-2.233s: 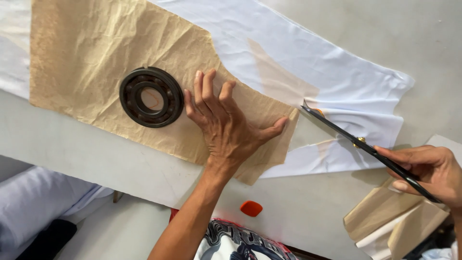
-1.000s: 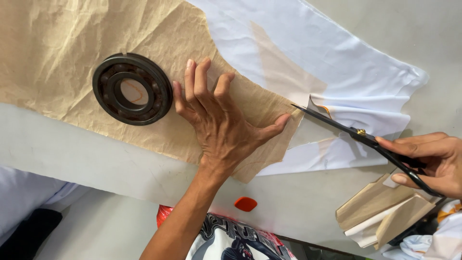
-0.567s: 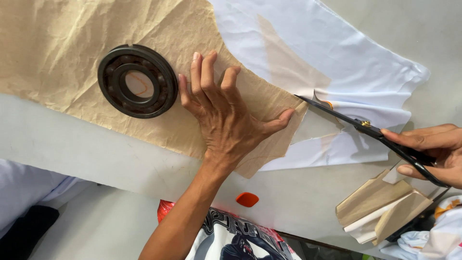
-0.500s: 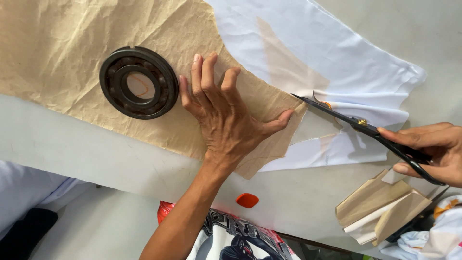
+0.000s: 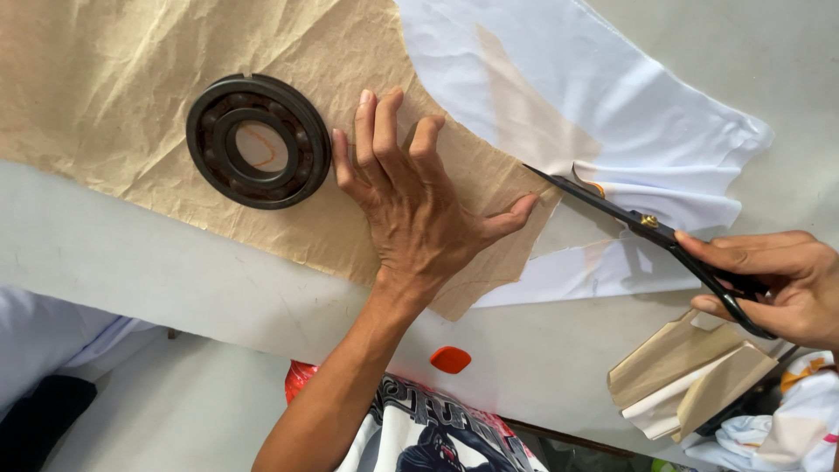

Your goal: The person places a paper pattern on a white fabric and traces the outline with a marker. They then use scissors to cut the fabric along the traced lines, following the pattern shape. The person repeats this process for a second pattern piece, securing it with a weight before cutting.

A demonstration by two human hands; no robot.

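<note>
The left hand (image 5: 418, 205) lies palm down with its fingers spread wide, pressing flat on a sheet of crumpled brown paper (image 5: 131, 96). It grips nothing; it only weighs the paper down near its right-hand edge, the thumb stretched out toward that edge.

Just beside the fingertips, to their left, a dark metal bearing ring (image 5: 259, 140) rests on the same paper.

The right hand (image 5: 773, 284) is closed around the black handles of a pair of scissors (image 5: 651, 232), fingers threaded through the loops. The blades point toward the left hand, and their tip sits close to the thumb, at the border where the brown paper meets white fabric (image 5: 594, 105). How far apart the blades stand cannot be made out.

The white fabric lies under the brown paper and spreads out past it to the right, all on a pale grey table (image 5: 175, 288).

Below the right hand, at the table's near edge, sits a small pile of brown and white offcuts (image 5: 682, 380). A small orange object (image 5: 450, 359) shows near the table's edge by the left forearm.
</note>
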